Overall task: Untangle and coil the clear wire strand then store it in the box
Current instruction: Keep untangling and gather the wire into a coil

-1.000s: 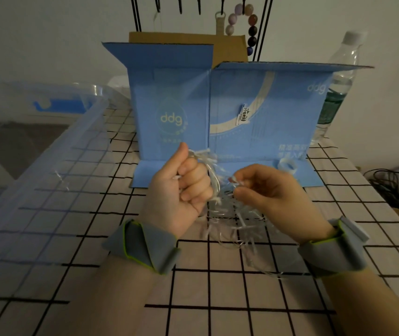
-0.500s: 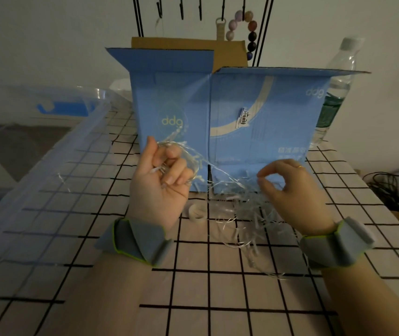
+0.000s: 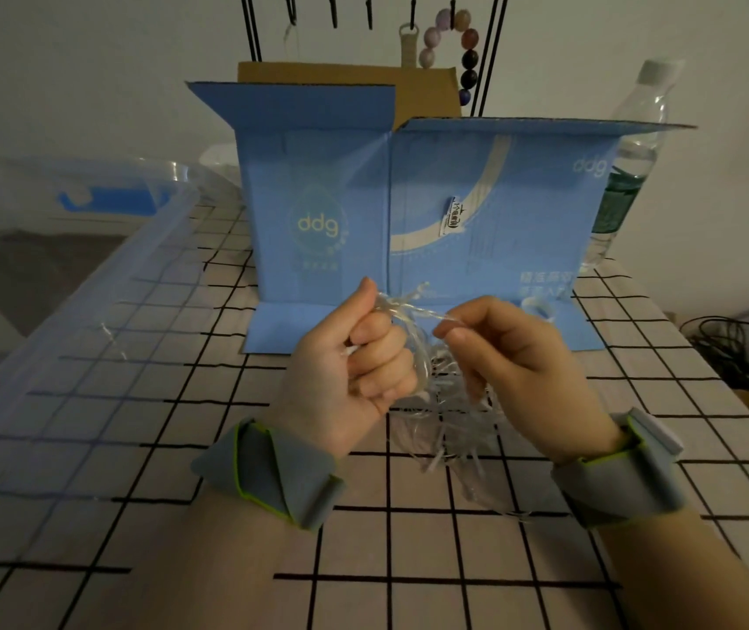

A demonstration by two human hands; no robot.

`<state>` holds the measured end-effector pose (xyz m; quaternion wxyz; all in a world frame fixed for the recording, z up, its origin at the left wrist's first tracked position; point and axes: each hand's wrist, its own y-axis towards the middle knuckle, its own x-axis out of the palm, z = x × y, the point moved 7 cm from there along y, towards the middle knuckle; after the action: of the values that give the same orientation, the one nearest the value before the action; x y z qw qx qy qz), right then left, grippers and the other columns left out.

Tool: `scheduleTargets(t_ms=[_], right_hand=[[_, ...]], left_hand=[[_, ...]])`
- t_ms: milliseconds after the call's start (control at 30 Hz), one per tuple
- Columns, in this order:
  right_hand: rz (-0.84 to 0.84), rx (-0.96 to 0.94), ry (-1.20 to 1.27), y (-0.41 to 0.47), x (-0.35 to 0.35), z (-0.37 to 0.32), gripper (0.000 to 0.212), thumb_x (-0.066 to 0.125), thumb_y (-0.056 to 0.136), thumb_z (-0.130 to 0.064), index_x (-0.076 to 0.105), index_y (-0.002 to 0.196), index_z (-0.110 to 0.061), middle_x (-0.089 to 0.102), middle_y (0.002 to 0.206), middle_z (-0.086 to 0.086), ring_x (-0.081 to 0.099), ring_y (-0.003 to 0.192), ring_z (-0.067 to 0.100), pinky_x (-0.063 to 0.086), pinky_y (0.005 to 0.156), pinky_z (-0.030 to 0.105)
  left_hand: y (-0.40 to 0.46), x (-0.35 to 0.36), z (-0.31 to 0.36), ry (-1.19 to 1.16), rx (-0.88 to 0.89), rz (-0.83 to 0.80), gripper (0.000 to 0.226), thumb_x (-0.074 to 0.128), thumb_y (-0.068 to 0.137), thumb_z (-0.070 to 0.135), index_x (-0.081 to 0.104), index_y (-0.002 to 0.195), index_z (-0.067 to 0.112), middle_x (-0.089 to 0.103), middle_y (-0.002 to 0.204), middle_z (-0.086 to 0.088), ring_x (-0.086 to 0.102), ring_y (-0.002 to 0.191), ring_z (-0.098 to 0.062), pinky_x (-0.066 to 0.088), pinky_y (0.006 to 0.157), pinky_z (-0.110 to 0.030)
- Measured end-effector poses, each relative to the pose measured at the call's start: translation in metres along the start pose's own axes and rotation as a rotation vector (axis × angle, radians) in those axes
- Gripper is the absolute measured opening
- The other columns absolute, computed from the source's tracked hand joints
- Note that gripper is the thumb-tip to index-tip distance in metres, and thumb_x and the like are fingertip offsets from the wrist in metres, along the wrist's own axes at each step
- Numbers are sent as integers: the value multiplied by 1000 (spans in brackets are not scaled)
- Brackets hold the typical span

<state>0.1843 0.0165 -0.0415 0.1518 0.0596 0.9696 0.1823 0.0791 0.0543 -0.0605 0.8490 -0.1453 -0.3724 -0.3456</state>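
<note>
Head view: the left hand point(image 3: 354, 379) is clenched around loops of clear wire strand point(image 3: 450, 425), while the right hand point(image 3: 513, 356) fingers pinch its free end. The blue box point(image 3: 409, 211) stands at twelve o'clock. Judged best: feed slowly, keeping loops even.

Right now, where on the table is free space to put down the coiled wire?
Free: the checked cloth between the clear bin and the left hand, and the near strip under both wrists. Crowded: between the hands, where the clear wire is piled, and along the blue box.
</note>
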Motion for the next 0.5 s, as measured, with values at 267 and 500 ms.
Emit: scheduleTargets(t_ms=[267,500], right_hand=[[-21,-123,-514,2,1,10,36,48,87,-41,68,79,-12,55,52,-4,50,52,13,40,50,22],[-297,-265,-709,-9,31,5,32,39,89,-37,65,85,-20,63,66,-8,55,57,12,48,53,35]], left_hand=[[-4,11,20,-283,188,-169,50,36,92,32,63,56,9,73,95,-13,68,99,-22,55,84,-31],[-1,-5,23,-7,287,153,42,30,93,31,48,58,15,73,94,-4,67,99,-18,48,92,-32]])
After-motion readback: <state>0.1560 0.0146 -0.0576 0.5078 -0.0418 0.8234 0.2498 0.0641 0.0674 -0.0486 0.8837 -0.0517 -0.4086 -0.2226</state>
